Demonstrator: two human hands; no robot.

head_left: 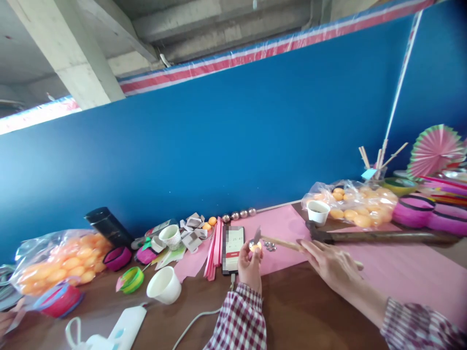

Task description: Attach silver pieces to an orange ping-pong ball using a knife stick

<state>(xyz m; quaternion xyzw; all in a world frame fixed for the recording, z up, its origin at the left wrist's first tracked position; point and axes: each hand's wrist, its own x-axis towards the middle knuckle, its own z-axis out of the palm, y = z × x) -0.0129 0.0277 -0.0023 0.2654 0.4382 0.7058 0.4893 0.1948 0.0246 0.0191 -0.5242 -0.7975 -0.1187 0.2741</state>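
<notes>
My left hand (250,267) is closed around a small orange ball (256,247) with a silvery patch, holding it up between thumb and fingers. My right hand (330,260) grips a thin wooden-handled tool (282,242). Its grey, flat-looking head (257,235) is at the top of the ball; blur hides whether they touch. Just right of the ball, small shiny silver pieces (270,246) lie on pink paper (284,221). A phone (232,250) with a lit screen lies left of my left hand, its cable running toward me.
A large hammer (379,236) lies beyond my right hand. Bags of orange balls (73,262) stand left and right. White cups (165,285), a power strip (127,328), pink strips (216,248) and silver balls (243,214) are around. A blue partition (219,146) rises behind.
</notes>
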